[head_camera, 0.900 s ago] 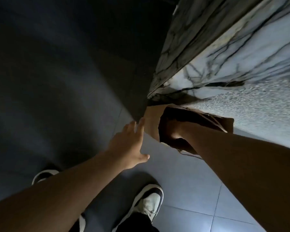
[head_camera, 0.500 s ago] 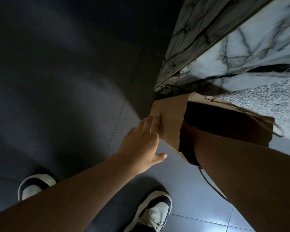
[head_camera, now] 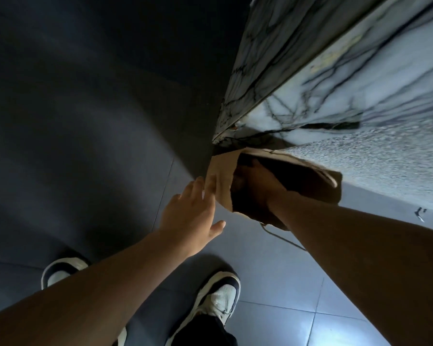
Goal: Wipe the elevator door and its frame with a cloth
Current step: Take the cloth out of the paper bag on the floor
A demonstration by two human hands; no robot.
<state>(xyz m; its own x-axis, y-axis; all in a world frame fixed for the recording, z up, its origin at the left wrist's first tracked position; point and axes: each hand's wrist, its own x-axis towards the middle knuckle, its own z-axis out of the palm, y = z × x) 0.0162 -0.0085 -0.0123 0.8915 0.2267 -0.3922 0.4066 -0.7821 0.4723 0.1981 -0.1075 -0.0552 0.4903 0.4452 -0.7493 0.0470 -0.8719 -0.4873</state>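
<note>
Since the earlier frame the paper bag (head_camera: pixel 220 181) sits a little higher and farther right in view, and the right hand (head_camera: pixel 256 181), then hidden past the wrist, now shows inside the bag's dark mouth. The left hand's place against the bag is much the same.

No brand, label or writing can be read anywhere; the bag's brown side is plain.

To the left of the bag lies a dark wall surface (head_camera: pixel 85 96), dim and featureless. Below and left of the bag, the left hand (head_camera: pixel 190 216) is spread flat and open, its fingertips (head_camera: pixel 211 179) touching the bag's near side panel, thumb out to the side; it grasps nothing. The right hand is sunk into the bag's opening with fingers curled, but whether it holds anything there is too dark to tell. A thin cord handle (head_camera: pixel 280 237) hangs from the bag beneath the right forearm.

Above and right of the bag rises a veined marble frame (head_camera: pixel 310 83), its corner ending just over the bag. No cloth shows; if it is in the bag, it is hidden. Below the bag, two black-and-white shoes (head_camera: pixel 218 298) stand on grey floor tiles (head_camera: pixel 273 270).
</note>
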